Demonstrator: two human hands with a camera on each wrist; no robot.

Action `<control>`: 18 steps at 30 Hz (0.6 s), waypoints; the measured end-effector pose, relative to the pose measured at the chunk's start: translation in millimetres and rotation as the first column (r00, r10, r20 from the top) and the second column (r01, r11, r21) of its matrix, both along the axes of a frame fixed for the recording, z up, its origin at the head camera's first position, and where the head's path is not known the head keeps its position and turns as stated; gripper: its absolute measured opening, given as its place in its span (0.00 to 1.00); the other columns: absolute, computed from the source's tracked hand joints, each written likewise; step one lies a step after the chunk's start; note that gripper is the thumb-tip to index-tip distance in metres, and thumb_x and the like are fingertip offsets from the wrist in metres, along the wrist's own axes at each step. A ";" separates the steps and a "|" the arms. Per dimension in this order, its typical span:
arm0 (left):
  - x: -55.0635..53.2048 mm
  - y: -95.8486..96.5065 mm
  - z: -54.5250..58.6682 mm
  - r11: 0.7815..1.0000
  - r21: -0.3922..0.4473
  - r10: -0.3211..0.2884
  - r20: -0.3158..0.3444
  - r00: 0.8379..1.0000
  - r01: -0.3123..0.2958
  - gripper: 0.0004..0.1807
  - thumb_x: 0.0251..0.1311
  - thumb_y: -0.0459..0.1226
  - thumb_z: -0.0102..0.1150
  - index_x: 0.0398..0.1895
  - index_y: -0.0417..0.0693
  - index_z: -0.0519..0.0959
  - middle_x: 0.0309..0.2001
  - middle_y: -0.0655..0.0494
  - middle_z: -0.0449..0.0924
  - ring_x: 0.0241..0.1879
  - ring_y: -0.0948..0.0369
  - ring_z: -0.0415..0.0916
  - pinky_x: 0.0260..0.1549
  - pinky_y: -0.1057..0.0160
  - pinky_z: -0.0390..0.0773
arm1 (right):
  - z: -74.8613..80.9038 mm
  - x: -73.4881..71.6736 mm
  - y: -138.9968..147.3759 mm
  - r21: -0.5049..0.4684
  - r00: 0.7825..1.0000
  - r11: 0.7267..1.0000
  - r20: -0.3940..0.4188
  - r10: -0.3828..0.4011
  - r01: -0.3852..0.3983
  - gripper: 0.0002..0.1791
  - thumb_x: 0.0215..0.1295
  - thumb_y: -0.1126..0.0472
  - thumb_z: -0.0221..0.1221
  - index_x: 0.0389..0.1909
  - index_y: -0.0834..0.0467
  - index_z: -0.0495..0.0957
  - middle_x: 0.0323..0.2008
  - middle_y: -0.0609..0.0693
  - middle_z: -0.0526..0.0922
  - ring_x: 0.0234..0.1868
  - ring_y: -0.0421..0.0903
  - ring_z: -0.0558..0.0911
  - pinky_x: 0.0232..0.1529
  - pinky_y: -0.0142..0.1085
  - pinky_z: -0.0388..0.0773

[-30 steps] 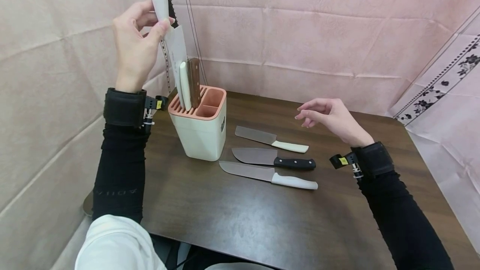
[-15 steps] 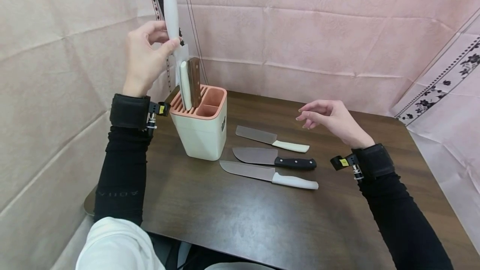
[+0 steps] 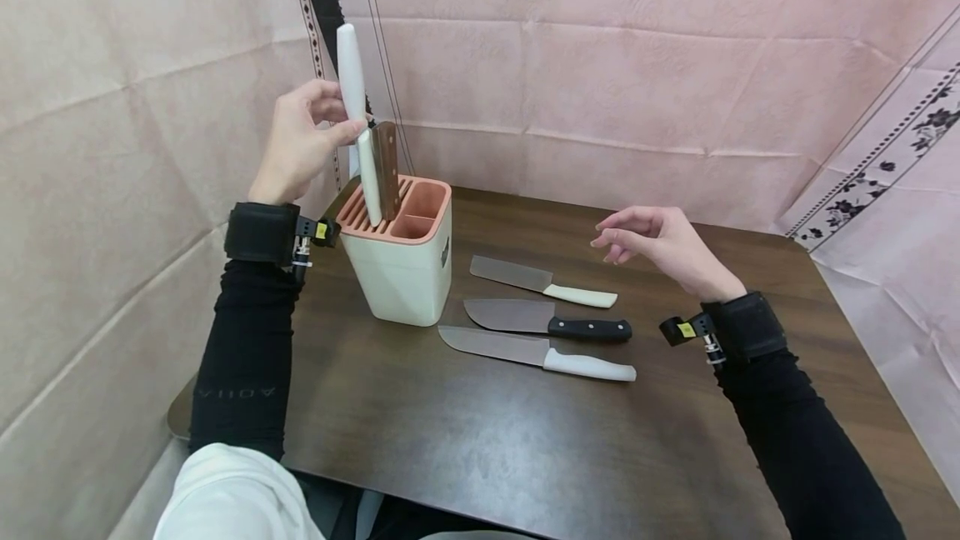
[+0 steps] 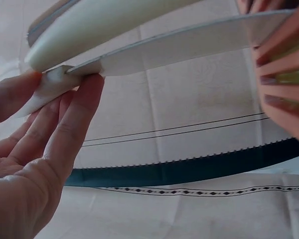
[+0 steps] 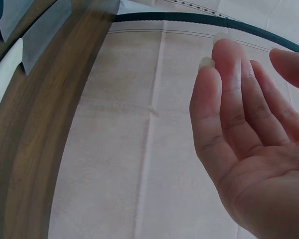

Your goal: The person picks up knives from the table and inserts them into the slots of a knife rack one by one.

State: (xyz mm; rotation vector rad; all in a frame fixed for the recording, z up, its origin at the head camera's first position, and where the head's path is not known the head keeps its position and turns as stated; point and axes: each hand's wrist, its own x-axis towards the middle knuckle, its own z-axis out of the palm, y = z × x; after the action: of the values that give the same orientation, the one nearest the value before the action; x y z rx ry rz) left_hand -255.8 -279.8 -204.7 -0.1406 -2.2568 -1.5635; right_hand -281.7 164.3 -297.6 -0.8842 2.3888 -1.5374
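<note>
In the head view my left hand (image 3: 303,140) pinches the lower end of a white-handled knife (image 3: 348,65) between thumb and fingers. The knife stands nearly upright, handle up. Its blade (image 4: 174,47), in the left wrist view, runs down into the slots (image 4: 284,79) of a white knife block (image 3: 397,282) with a salmon-pink top. Beside it, a pale-handled knife (image 3: 369,182) and a brown wooden-handled knife (image 3: 387,169) stand in the block. My right hand (image 3: 660,244) hovers over the table's right side, fingers loosely bent and holding nothing; the right wrist view shows its palm (image 5: 269,174).
On the brown table (image 3: 480,457) right of the block lie a cream-handled cleaver (image 3: 517,273), a black-handled knife (image 3: 588,328) and another white-handled knife (image 3: 588,363), blades pointing left. Pink cloth (image 3: 637,82) hangs behind and on the left.
My left hand has moved down and slightly right with the knife, whose blade has sunk lower into the block. The right hand has stayed almost still.
</note>
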 end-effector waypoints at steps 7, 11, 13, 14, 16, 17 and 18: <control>-4.7 -2.7 -1.8 0.999 -0.052 -0.002 0.001 1.000 0.002 0.18 0.58 0.28 0.62 0.52 0.45 0.74 0.34 0.67 0.82 0.36 0.66 0.77 0.37 0.74 0.79 | -2.5 0.9 0.6 0.010 1.000 1.000 0.012 -0.016 0.016 0.14 0.69 0.59 0.56 0.49 0.64 0.77 0.37 0.41 0.88 0.34 0.44 0.86 0.39 0.34 0.83; -8.5 -5.0 -3.2 0.999 -0.049 -0.009 0.021 1.000 0.010 0.17 0.58 0.29 0.62 0.51 0.45 0.74 0.34 0.66 0.82 0.36 0.66 0.78 0.37 0.74 0.79 | -3.7 1.7 1.3 0.010 1.000 1.000 0.013 -0.023 0.023 0.14 0.69 0.60 0.57 0.49 0.65 0.77 0.37 0.41 0.88 0.34 0.44 0.86 0.39 0.34 0.83; -10.4 -6.2 -6.0 0.999 -0.045 -0.012 0.025 1.000 0.013 0.17 0.58 0.28 0.62 0.50 0.44 0.74 0.34 0.67 0.81 0.36 0.67 0.78 0.37 0.74 0.79 | -4.5 1.4 1.7 0.006 1.000 1.000 0.009 -0.021 0.021 0.14 0.69 0.60 0.57 0.49 0.65 0.77 0.37 0.42 0.88 0.34 0.44 0.86 0.39 0.34 0.83; -11.3 -6.6 -7.8 0.999 -0.047 -0.014 0.025 1.000 0.015 0.16 0.59 0.27 0.61 0.50 0.43 0.74 0.34 0.66 0.82 0.36 0.67 0.78 0.38 0.73 0.79 | -4.8 1.3 2.0 0.003 1.000 1.000 0.009 -0.020 0.020 0.14 0.69 0.60 0.57 0.49 0.65 0.77 0.37 0.42 0.88 0.34 0.44 0.86 0.38 0.35 0.83; -12.8 -7.2 -11.6 0.998 -0.067 -0.014 0.027 1.000 0.016 0.15 0.59 0.26 0.60 0.50 0.42 0.74 0.34 0.66 0.82 0.37 0.67 0.79 0.38 0.72 0.80 | -5.4 1.1 2.8 0.003 1.000 1.000 0.004 -0.019 0.019 0.14 0.69 0.60 0.57 0.49 0.64 0.77 0.37 0.42 0.88 0.34 0.44 0.86 0.39 0.35 0.83; -13.4 -7.2 -13.2 0.997 -0.076 -0.017 0.025 1.000 0.018 0.15 0.59 0.25 0.59 0.49 0.41 0.74 0.35 0.65 0.82 0.37 0.68 0.79 0.39 0.72 0.81 | -5.6 1.1 3.3 0.005 1.000 1.000 0.002 -0.020 0.020 0.14 0.69 0.60 0.57 0.49 0.64 0.77 0.37 0.42 0.88 0.34 0.44 0.86 0.39 0.35 0.83; -14.0 -7.3 -14.7 0.995 -0.098 -0.013 0.023 1.000 0.015 0.15 0.60 0.25 0.58 0.50 0.41 0.74 0.35 0.65 0.82 0.38 0.67 0.79 0.40 0.71 0.81 | -5.6 1.2 3.8 0.008 1.000 1.000 -0.001 -0.021 0.021 0.14 0.69 0.60 0.57 0.49 0.64 0.77 0.37 0.42 0.88 0.34 0.44 0.86 0.39 0.35 0.83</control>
State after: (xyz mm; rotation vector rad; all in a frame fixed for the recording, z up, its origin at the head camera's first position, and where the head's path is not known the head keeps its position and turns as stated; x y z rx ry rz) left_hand -269.7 -287.1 -219.4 -0.1669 -2.3558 -1.4680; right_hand -280.4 168.1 -303.2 -0.8606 2.4106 -1.5341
